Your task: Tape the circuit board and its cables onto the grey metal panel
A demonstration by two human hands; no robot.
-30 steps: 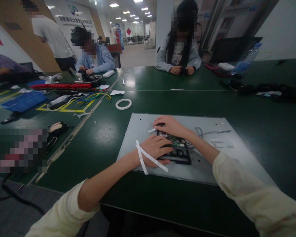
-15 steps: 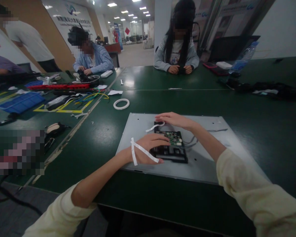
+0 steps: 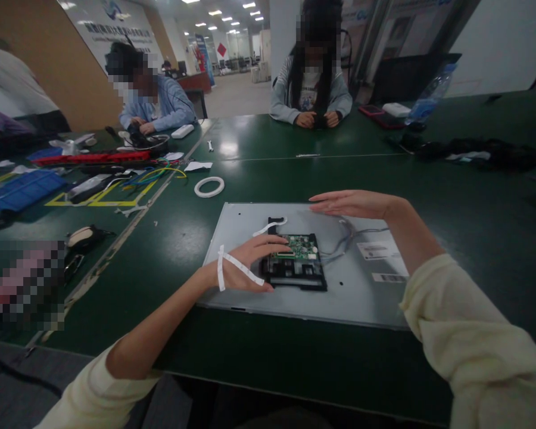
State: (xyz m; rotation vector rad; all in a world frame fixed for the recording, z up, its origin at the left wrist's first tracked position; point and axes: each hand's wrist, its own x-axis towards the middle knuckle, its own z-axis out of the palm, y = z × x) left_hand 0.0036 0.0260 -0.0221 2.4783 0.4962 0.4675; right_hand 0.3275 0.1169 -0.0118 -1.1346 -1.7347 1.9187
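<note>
The left hand (image 3: 245, 265), strips of white tape (image 3: 232, 267) stuck across its back, is laid loosely open against the left edge of the circuit board (image 3: 300, 246); the board's black bracket (image 3: 295, 275) is seated mid-panel on the grey metal panel (image 3: 232, 226); the right hand (image 3: 351, 204) is held flat and open, empty, over the panel's far edge; a tape roll (image 3: 209, 186) is seen beyond on the green bench (image 3: 451, 190).

Left hand (image 3: 243, 266) on circuit board (image 3: 300, 246)

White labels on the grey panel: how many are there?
2. One white label lies right of the circuit board; a narrower barcode label sits just below it. The right arm may hide more.
</note>
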